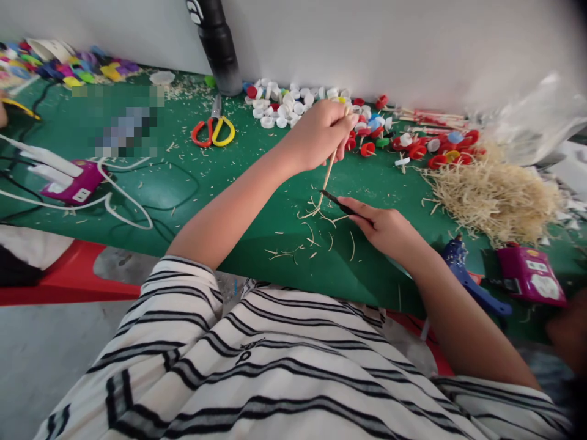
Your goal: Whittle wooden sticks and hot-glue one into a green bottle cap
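In the head view my left hand [328,131] is closed around the upper part of a thin wooden stick [328,174], which slants down toward the green tabletop. My right hand [387,229] grips a small dark-handled knife [337,201]. The knife's tip meets the stick near its lower end, where thin curled shavings [314,211] hang or lie. More loose shavings are scattered on the table below both hands. Just past my left hand lie white bottle caps [287,107] and several red caps [367,148] with sticks through them.
A heap of pale shavings [495,192] sits at the right, near a blue glue gun [472,284] and a magenta power socket [532,275]. Scissors [213,128] and a black bottle [217,52] stand to the left, with another magenta socket [77,183] and white cables. A wall borders the far side.
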Tool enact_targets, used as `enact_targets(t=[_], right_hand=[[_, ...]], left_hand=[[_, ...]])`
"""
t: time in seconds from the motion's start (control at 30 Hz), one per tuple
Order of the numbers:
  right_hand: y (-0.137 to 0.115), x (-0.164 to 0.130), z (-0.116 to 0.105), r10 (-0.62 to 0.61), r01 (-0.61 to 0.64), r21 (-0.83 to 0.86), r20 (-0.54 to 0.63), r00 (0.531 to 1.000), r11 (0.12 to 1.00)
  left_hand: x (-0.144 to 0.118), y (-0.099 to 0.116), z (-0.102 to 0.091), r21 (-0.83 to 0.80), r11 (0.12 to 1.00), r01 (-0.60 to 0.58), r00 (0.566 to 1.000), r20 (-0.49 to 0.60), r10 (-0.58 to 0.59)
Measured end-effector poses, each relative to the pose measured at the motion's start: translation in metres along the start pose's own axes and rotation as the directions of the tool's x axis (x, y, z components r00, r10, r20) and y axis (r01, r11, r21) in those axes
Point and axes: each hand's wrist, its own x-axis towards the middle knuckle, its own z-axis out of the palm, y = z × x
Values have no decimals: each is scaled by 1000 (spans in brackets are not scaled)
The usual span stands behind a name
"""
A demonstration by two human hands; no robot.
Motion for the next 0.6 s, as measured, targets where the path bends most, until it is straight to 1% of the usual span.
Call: enact_targets(t=[0.13,0.2,0.33,0.43,0.5,0.6], right_hand=[[-2,0,-3,24,-22,-30,61,998,999],[-3,0,-4,32,-24,-87,99,995,996],[-5,-1,-4,45,-12,-234,136,990,972],[-3,-2,-3,25,13,-247,152,988,969],[-1,-1,-3,-15,40,-200,125,992,979],[0,1,-4,-54,54,-115,1,999,992]], left_hand=[[5,-11,-2,-13,1000,5,1000,3,-5],[6,-13,-3,-15,1000,-5,1000,8,5],[6,-11,-4,-7,1000,22,1000,5,-22],[6,-9,-4,0,998,57,998,-4,-57],[5,-8,-4,2,997,71,997,-9,-71],[5,-7,-3,12,996,83,997,-11,-83]])
